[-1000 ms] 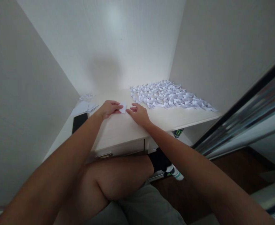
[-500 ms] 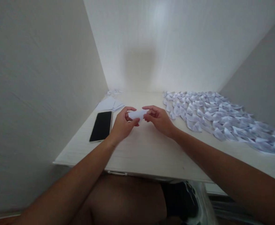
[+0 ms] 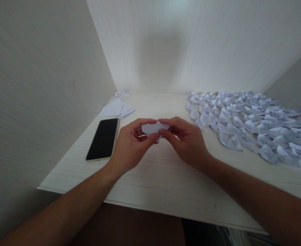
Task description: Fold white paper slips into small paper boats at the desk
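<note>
A small white piece of paper (image 3: 154, 128) is held up over the middle of the table, its lower part narrowing to a point. My left hand (image 3: 132, 143) pinches its left side between thumb and fingers. On the right side, my right hand (image 3: 187, 140) grips it the same way, and the two thumbs and forefingers nearly meet. Some of the fingers are hidden behind the paper and the thumbs. A black-screened phone (image 3: 103, 139) lies just left of my left hand.
Flat white paper sheets (image 3: 112, 108) lie behind the phone, with small paper scraps (image 3: 124, 92) at the back left corner. Many folded white paper pieces (image 3: 232, 118) spread over the right side of the white table (image 3: 153, 184). Walls enclose the back and sides.
The view has come closer to the table. My right hand has closed in on the paper, its thumb now by my left thumb. The paper shows a pointed lower edge.
</note>
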`<state>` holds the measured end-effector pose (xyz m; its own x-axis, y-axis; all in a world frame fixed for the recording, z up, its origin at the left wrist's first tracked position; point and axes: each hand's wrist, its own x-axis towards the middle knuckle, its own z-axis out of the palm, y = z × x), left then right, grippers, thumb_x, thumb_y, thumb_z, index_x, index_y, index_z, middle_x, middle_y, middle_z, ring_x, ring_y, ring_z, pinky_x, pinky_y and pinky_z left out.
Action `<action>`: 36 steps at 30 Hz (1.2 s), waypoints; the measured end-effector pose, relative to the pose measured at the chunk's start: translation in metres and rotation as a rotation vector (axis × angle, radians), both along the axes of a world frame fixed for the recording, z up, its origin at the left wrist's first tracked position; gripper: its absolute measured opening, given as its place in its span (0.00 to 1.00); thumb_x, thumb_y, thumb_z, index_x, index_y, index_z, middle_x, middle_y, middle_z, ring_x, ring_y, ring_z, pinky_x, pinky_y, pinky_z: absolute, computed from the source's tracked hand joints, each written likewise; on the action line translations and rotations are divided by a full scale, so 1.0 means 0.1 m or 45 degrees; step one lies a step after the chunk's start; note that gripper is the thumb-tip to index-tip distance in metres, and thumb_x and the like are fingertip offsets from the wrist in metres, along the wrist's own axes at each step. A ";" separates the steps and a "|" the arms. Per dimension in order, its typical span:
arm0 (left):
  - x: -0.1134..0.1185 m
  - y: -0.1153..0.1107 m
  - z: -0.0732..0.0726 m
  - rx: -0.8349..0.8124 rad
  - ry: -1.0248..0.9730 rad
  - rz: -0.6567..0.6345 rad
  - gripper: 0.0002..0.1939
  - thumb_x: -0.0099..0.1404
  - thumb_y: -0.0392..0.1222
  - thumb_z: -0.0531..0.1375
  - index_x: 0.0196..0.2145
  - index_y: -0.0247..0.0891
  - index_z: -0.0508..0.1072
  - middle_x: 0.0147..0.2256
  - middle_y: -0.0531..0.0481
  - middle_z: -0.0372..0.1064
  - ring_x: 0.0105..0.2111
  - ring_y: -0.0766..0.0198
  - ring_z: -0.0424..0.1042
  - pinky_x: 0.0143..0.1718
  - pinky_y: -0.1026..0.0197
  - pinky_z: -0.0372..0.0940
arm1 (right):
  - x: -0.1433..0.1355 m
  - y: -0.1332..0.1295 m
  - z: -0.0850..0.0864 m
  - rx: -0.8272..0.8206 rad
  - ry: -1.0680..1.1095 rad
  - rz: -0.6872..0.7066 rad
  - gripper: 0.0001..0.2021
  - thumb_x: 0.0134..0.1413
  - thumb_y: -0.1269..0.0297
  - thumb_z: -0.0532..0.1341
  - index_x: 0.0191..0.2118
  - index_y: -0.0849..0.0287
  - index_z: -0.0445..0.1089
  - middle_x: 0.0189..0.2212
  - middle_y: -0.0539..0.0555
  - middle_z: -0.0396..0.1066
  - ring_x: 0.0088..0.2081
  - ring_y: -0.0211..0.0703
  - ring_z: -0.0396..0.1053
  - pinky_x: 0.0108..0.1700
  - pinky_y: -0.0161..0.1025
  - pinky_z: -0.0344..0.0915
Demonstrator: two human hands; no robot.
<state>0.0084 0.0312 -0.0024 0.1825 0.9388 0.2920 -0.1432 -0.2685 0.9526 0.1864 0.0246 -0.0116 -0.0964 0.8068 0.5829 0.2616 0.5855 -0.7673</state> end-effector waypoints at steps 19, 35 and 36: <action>-0.02 -0.10 0.02 -0.016 -0.061 0.046 0.19 0.54 0.38 0.76 0.44 0.37 0.82 0.34 0.49 0.81 0.32 0.63 0.80 0.36 0.60 0.80 | 0.00 -0.08 0.11 -0.058 0.083 0.035 0.11 0.58 0.72 0.70 0.47 0.54 0.79 0.31 0.48 0.77 0.31 0.37 0.75 0.34 0.36 0.73; -0.04 -0.10 0.04 -0.039 -0.094 -0.005 0.14 0.53 0.36 0.76 0.38 0.36 0.80 0.33 0.50 0.78 0.31 0.66 0.78 0.32 0.66 0.75 | -0.01 -0.11 0.12 -0.021 0.057 -0.019 0.10 0.57 0.67 0.72 0.45 0.53 0.77 0.32 0.49 0.77 0.32 0.40 0.77 0.35 0.39 0.73; -0.04 -0.10 0.04 -0.013 -0.088 0.000 0.14 0.54 0.36 0.75 0.38 0.37 0.80 0.33 0.50 0.78 0.32 0.66 0.78 0.33 0.66 0.76 | -0.01 -0.12 0.13 0.025 0.031 -0.037 0.09 0.57 0.67 0.72 0.44 0.53 0.77 0.33 0.50 0.77 0.32 0.39 0.76 0.34 0.39 0.73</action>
